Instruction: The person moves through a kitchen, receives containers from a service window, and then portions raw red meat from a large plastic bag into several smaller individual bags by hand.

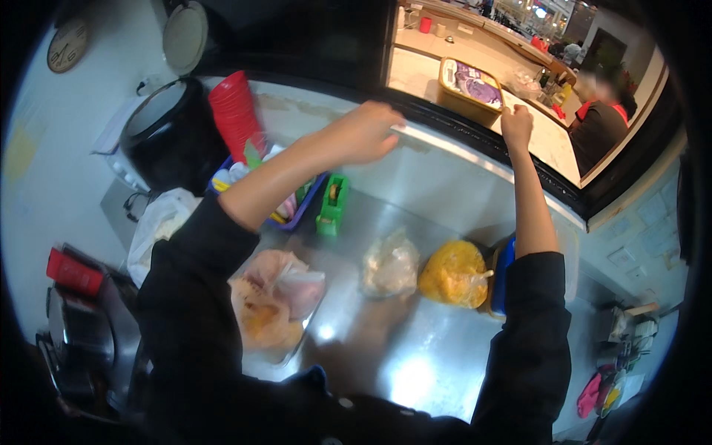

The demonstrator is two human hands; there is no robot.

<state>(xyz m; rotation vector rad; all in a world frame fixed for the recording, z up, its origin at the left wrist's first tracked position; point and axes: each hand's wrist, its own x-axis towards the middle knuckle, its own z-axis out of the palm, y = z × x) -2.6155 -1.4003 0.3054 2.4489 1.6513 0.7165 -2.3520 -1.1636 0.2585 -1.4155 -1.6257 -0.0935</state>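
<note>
My left hand (370, 133) hangs over the white ledge of the serving window, its fingers bent and nothing seen in them. At the window opening, my right hand (517, 125) is curled beside the right end of a gold-coloured rectangular tub (470, 88) with a purple and white lid; whether it grips the rim is unclear. On the steel counter below lie a clear bag with pale contents (391, 264), a tied bag of yellow food (455, 273), and a tray with plastic bags of food (275, 306). A green tape dispenser (333, 204) stands below my left hand.
At the left are a stack of red cups (236, 114), a large black pot (167, 136), a blue-purple basket of small items (295, 214) and a white plastic bag (158, 222). A blue container (505, 278) stands by my right forearm. Beyond the window sits a person (603, 128).
</note>
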